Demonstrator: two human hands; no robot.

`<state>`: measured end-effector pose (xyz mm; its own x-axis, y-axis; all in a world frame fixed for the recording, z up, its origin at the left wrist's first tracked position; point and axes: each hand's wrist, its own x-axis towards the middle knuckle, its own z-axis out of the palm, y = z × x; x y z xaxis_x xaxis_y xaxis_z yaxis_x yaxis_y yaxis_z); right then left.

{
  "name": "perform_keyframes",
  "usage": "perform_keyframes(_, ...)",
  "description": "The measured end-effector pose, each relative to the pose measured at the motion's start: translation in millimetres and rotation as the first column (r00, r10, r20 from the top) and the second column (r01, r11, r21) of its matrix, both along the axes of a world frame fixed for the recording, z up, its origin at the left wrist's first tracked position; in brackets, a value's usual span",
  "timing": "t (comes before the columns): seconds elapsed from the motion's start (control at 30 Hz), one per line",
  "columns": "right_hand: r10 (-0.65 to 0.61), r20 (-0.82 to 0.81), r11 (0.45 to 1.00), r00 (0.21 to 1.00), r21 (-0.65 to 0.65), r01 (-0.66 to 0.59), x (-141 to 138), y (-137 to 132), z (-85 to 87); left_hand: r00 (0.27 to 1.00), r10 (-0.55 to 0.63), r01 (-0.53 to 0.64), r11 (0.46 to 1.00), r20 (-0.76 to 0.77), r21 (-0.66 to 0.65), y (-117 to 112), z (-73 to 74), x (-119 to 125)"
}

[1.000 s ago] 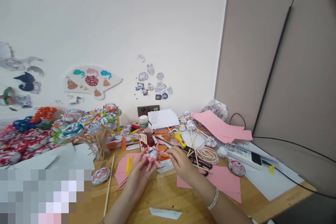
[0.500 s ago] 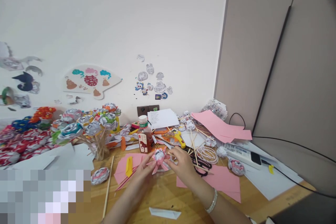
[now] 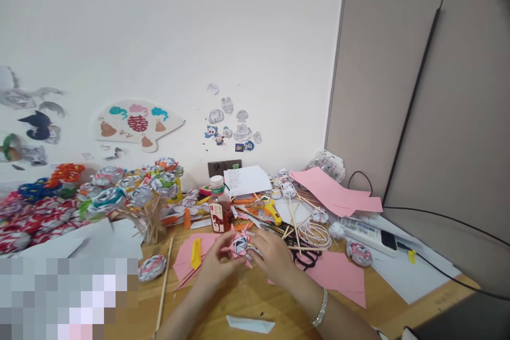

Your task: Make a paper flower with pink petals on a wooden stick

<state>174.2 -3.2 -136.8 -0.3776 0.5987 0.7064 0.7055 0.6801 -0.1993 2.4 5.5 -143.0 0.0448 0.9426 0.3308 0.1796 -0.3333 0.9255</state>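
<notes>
A pink and white folded paper flower (image 3: 240,245) is held between my two hands over the front of the table. My left hand (image 3: 220,258) grips its left side, thumb below and fingers behind. On its right side, my right hand (image 3: 271,255) has its fingers closed at the petals; the fingertips are partly hidden. Pink paper sheets (image 3: 207,244) with a folded yellow strip (image 3: 196,253) lie left of the hands. More pink paper (image 3: 338,276) lies to the right. A folded white paper strip (image 3: 251,323) rests on the wood in front of me.
Behind the hands stands a drink bottle (image 3: 220,210), beside a yellow glue gun (image 3: 272,211). A wooden stick (image 3: 164,281) and a finished paper flower (image 3: 152,268) lie at left. Bead strings (image 3: 314,235), a power strip (image 3: 370,236) and another paper flower (image 3: 359,253) are at right.
The paper flower has turned and tilted so its centre faces me more. My right hand has shifted slightly, its fingers now closer around the flower's right side.
</notes>
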Motion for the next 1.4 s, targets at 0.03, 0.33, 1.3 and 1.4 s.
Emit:
perform_keyframes(0.03, 0.0, 0.008, 1.0, 1.0, 0.004, 0.0, -0.2, 0.2, -0.8, 0.999, 0.012, -0.011, 1.0, -0.042, 0.019, -0.3, 0.8, -1.2)
perform_keyframes(0.33, 0.025, -0.098, 0.999, 0.995, -0.027, -0.027, 1.1, -2.8, 5.3, 0.972, 0.147, -0.116, 0.979, -0.185, 0.169, -6.2, 4.4, -0.9)
perform_keyframes(1.3, 0.027, -0.304, 0.97, 0.952, -0.224, -0.099, -1.9, -6.9, 6.9, 0.741, 0.38, -0.006, 0.829, -0.555, 0.559, -16.0, -6.0, -0.5)
perform_keyframes(1.4, 0.007, -0.223, 0.979, 0.975, -0.195, -0.052, -2.5, -7.7, 4.9, 0.746, 0.377, -0.01, 0.831, -0.549, 0.556, -15.6, -7.8, -0.6)
